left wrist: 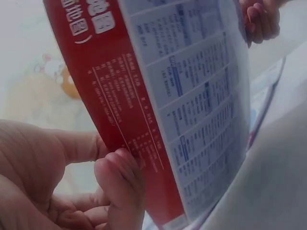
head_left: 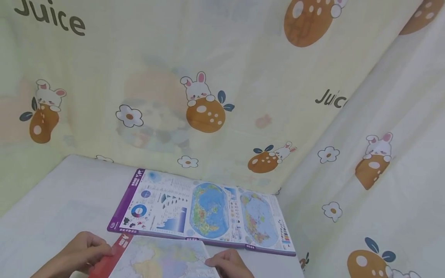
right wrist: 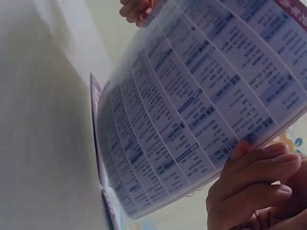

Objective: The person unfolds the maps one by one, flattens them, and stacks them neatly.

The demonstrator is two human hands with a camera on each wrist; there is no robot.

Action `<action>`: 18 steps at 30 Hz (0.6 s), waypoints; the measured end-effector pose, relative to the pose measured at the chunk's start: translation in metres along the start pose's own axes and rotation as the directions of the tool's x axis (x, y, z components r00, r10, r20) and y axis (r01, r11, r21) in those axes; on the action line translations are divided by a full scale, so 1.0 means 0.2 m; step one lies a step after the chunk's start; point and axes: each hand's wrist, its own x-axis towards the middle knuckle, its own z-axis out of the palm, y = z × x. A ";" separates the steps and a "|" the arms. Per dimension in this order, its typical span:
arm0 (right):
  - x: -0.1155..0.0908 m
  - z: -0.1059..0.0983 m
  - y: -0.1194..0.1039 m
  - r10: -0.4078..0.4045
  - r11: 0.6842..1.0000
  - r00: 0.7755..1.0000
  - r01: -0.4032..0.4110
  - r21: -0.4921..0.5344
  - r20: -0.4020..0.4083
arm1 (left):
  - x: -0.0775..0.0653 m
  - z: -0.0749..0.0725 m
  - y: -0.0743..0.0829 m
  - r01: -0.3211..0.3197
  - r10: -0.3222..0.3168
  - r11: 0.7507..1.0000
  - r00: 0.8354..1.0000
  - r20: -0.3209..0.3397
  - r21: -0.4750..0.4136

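A folded map with a red margin (head_left: 167, 256) is held up at the near edge of the head view, a coloured map on its upper face. My left hand (head_left: 81, 253) pinches the red margin between thumb and fingers. At the opposite edge, my right hand (head_left: 231, 264) grips the sheet with its thumb on top. Both wrist views show the underside, covered in columns of small print (right wrist: 192, 105). Beyond it, a purple-edged map chart (head_left: 167, 206) lies unfolded flat, with two blue world maps and several diagrams.
The white table (head_left: 69, 193) carries the purple-edged chart. A pale curtain (head_left: 243, 58) printed with rabbits, oranges and flowers hangs along the back and right sides, close against the chart's far edge.
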 end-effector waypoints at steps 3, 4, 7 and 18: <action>-0.02 -0.03 0.00 -0.016 1.000 1.000 0.016 0.011 0.024 | -0.01 0.02 0.02 -0.024 0.024 1.000 1.000 0.012 -0.001; -0.03 -0.04 0.00 -0.018 1.000 1.000 0.017 0.015 0.025 | -0.01 0.02 0.03 -0.037 0.037 0.999 0.999 0.014 0.001; -0.01 -0.08 0.00 -0.014 0.999 1.000 0.014 0.030 0.011 | 0.03 0.03 0.05 -0.058 0.058 0.998 0.998 0.003 0.002; 0.21 -0.19 0.04 -0.017 1.000 0.969 0.012 -0.023 -0.245 | 0.31 0.05 0.08 -0.123 0.137 0.988 0.976 -0.166 0.093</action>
